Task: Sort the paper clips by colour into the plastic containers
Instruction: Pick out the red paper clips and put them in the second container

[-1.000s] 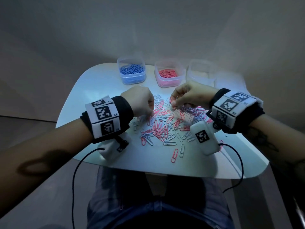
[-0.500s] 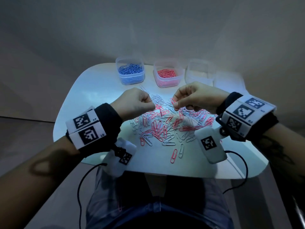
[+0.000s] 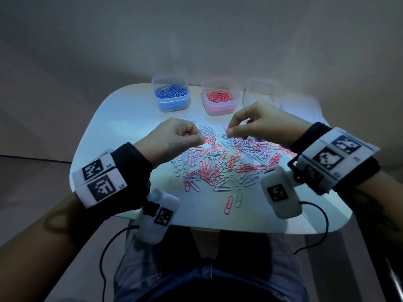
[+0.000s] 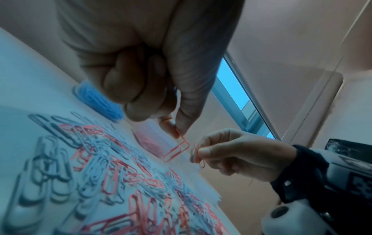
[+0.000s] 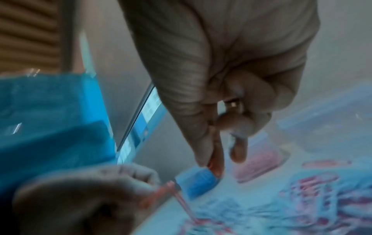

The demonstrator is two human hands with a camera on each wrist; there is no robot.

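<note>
A heap of pink and pale blue-white paper clips (image 3: 220, 162) covers the middle of the white table (image 3: 122, 118). Just above its far edge, my left hand (image 3: 196, 132) pinches a pink paper clip (image 4: 177, 151) between thumb and forefinger, and the clip hangs free. My right hand (image 3: 229, 132), close beside it, pinches one or two pink clips (image 4: 196, 156) at the fingertips. At the far edge stand a tub of blue clips (image 3: 171, 95) and a tub of pink clips (image 3: 220, 99).
A clear tub (image 3: 259, 90) that looks empty stands right of the pink one, with another faint clear one (image 3: 298, 103) beside it. A few stray clips (image 3: 233, 200) lie near the front edge. Camera cables hang from both wrists over my lap.
Both hands have risen off the heap, each with a pink clip pinched. My left forearm has swung outward to the left, and the right wrist has shifted slightly right.
</note>
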